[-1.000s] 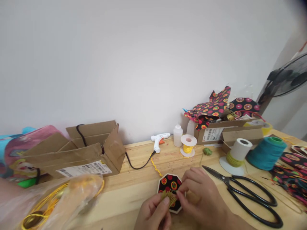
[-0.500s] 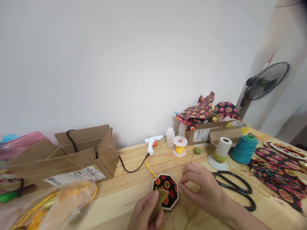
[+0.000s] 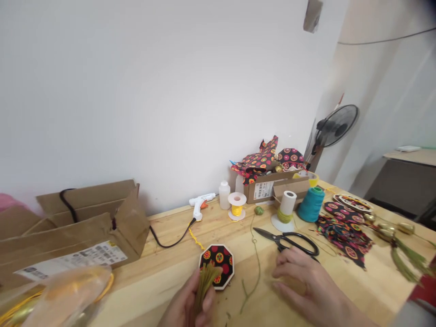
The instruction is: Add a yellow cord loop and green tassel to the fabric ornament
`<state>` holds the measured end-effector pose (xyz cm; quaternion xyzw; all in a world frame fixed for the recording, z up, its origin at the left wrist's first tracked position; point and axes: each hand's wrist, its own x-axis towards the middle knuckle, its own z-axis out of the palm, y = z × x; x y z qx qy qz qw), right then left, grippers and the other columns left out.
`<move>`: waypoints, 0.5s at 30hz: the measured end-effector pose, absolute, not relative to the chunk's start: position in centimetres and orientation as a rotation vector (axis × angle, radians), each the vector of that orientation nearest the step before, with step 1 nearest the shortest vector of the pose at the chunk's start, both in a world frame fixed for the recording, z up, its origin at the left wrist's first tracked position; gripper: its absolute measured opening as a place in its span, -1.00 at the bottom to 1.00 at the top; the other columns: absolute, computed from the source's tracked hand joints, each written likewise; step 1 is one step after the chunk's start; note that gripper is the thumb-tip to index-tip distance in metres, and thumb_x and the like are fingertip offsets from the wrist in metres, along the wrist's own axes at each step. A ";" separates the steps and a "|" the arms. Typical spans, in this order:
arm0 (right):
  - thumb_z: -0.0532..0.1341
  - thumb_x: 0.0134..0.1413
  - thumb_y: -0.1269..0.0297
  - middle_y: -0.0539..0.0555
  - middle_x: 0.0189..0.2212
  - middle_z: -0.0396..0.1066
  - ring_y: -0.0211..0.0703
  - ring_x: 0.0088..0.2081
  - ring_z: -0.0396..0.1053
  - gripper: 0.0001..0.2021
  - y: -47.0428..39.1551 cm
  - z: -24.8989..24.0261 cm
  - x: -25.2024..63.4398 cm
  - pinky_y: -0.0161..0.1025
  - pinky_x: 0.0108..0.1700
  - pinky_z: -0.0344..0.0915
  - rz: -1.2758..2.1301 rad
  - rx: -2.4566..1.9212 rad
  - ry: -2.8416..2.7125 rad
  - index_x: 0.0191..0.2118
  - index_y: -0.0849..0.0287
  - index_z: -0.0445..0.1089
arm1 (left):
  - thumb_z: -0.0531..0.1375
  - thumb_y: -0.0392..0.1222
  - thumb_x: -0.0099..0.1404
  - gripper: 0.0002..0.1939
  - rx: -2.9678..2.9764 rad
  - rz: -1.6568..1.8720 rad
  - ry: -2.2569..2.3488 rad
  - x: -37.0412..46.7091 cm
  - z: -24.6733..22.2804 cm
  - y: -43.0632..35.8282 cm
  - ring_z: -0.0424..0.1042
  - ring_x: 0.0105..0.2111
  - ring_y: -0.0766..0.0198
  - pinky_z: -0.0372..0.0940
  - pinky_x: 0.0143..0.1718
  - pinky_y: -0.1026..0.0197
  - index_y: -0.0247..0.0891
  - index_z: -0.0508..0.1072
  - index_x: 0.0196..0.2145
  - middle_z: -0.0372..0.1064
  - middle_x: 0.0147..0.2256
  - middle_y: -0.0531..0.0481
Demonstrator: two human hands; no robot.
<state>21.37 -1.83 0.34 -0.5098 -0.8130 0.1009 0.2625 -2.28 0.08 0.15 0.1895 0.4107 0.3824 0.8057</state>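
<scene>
My left hand (image 3: 190,297) is closed around a bundle of olive-green threads, a tassel (image 3: 205,281), whose loose ends stick up. Behind the tassel lies an octagonal piece (image 3: 218,263) with a pale rim and dark patterned cloth, with a twisted yellow cord (image 3: 196,240) running from it. My right hand (image 3: 303,281) is low over the table, fingers bent, thumb apart from them, nothing visible in it. It covers part of the handles of the black scissors (image 3: 281,237). A green cord (image 3: 257,268) lies between my hands, leading to a small green ball (image 3: 259,210).
A cardboard box (image 3: 132,227) and a plastic bag (image 3: 64,295) are at left. Along the wall stand a glue gun (image 3: 198,210), a white bottle (image 3: 224,195), a yellow cord spool (image 3: 237,210), a green cord spool (image 3: 286,217) and a teal thread cone (image 3: 311,204). Patterned cloth pieces (image 3: 344,236) lie right.
My right hand has moved away from the octagonal piece, rightward to the scissors' handles. My left hand still holds the tassel. The view has swung to the right.
</scene>
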 end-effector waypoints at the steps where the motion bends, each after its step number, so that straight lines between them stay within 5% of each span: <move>1: 0.09 -0.02 0.35 0.02 -0.42 0.32 -0.23 -0.35 0.25 -0.90 -1.8 0.7 20.5 -0.28 -0.28 0.15 0.281 -1.372 -2.219 -0.42 0.13 0.35 | 0.31 -0.01 -0.19 -0.65 0.394 0.859 0.878 -2.5 0.2 0.2 -0.07 -0.81 0.59 -0.31 -0.79 0.48 -0.33 0.29 -0.68 0.12 -0.75 0.18; 8: 0.12 -0.25 0.44 0.08 -0.56 0.35 -0.14 -0.43 0.27 -0.91 -0.2 0.5 14.5 -0.27 -0.39 0.14 0.145 -1.693 -2.322 -0.61 0.23 0.36 | 0.20 -0.11 0.02 -0.73 0.426 1.046 0.839 -3.3 1.2 0.1 -0.07 -0.79 0.55 -0.30 -0.78 0.45 -0.29 0.22 -0.65 0.13 -0.74 0.16; 15: 0.10 -0.28 0.52 -0.02 -0.55 0.38 -0.28 -0.44 0.29 -0.85 -0.9 1.2 12.8 -0.42 -0.41 0.16 0.326 -1.432 -2.407 -0.58 0.16 0.37 | -0.01 -0.17 0.22 -0.75 0.424 1.051 0.800 -3.5 1.5 0.1 -0.06 -0.79 0.55 -0.28 -0.80 0.48 -0.31 0.27 -0.56 0.10 -0.72 0.16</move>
